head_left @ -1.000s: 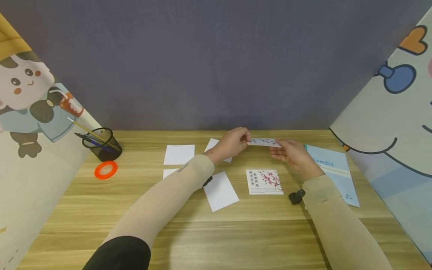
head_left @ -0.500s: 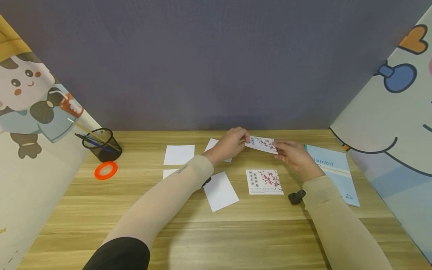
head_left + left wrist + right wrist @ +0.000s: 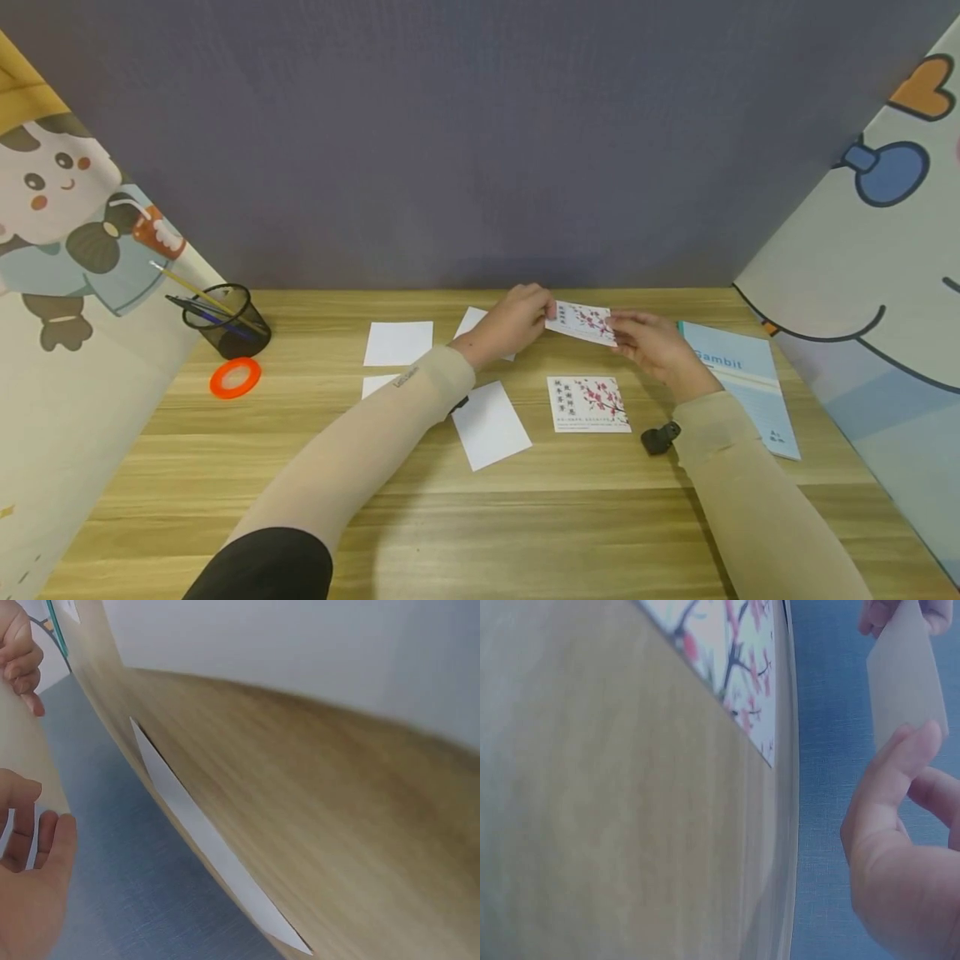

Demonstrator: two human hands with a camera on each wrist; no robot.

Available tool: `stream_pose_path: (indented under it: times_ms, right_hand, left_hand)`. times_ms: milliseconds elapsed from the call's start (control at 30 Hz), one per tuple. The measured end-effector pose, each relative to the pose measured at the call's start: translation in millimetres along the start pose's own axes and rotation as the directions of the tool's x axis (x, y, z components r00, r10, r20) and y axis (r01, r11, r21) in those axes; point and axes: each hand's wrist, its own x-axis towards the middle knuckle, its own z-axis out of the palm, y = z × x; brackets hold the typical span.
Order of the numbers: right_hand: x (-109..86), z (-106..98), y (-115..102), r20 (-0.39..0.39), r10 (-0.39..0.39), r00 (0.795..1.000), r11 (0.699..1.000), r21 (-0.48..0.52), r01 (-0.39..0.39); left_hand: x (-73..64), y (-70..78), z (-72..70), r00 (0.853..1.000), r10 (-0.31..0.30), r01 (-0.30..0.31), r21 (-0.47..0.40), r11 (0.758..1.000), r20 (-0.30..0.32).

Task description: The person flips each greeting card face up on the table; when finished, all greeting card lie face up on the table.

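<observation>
Both hands hold one card [image 3: 582,323] above the back of the table, its face printed with pink blossoms and dark characters. My left hand [image 3: 515,317] pinches the card's left edge, and my right hand [image 3: 651,345] pinches its right edge. In the right wrist view the pale back of the card [image 3: 907,682] shows between the hands. A matching blossom card [image 3: 588,405] lies face up on the table below them. Several plain white cards lie around my left forearm, among them a tilted one [image 3: 492,427] and a straight one [image 3: 398,343].
A black mesh pen holder [image 3: 238,325] with pens and a pencil stands at the back left. In front of it lies an orange ring-shaped roll [image 3: 236,378]. A light blue notebook [image 3: 750,383] is beside my right wrist. A grey panel [image 3: 480,150] closes off the back.
The held card has tilted so that its printed face shows more fully to the head camera. My right fingers have shifted slightly along with it; the cards on the table have not moved.
</observation>
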Motion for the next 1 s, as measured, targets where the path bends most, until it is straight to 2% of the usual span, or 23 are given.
stream_pose_path:
  times_ms: [267,567,667,800,900,1000]
  right_hand:
    - [0.3,-1.0,0.5,0.003,0.013,1.000,1.000,0.014,-0.013]
    - [0.4,-1.9,0.5,0.010,0.019,1.000,0.999,0.038,-0.019]
    - [0.2,-1.7,0.4,0.012,0.019,1.000,0.999,0.047,-0.020]
    - [0.1,-1.8,0.6,0.016,0.017,1.000,0.998,0.064,-0.018]
    - [0.3,-1.7,0.7,0.019,0.013,1.000,0.998,0.068,-0.014]
    - [1.0,-1.9,1.0,0.019,0.010,1.000,0.998,0.066,-0.011]
  left_hand:
    - [-2.9,0.4,0.8,0.999,-0.037,0.037,0.003,0.999,-0.019]
    - [-3.5,-0.1,0.4,0.987,-0.160,0.158,-0.090,0.983,-0.014]
    - [-1.8,-1.8,1.0,0.978,-0.207,0.206,-0.154,0.966,0.010]
    - [0.5,-3.8,1.1,0.961,-0.266,0.277,-0.264,0.924,0.074]
    - [1.6,-5.7,1.4,0.951,-0.286,0.309,-0.314,0.898,0.118]
    - [1.9,-7.3,1.9,0.948,-0.289,0.319,-0.353,0.880,0.136]
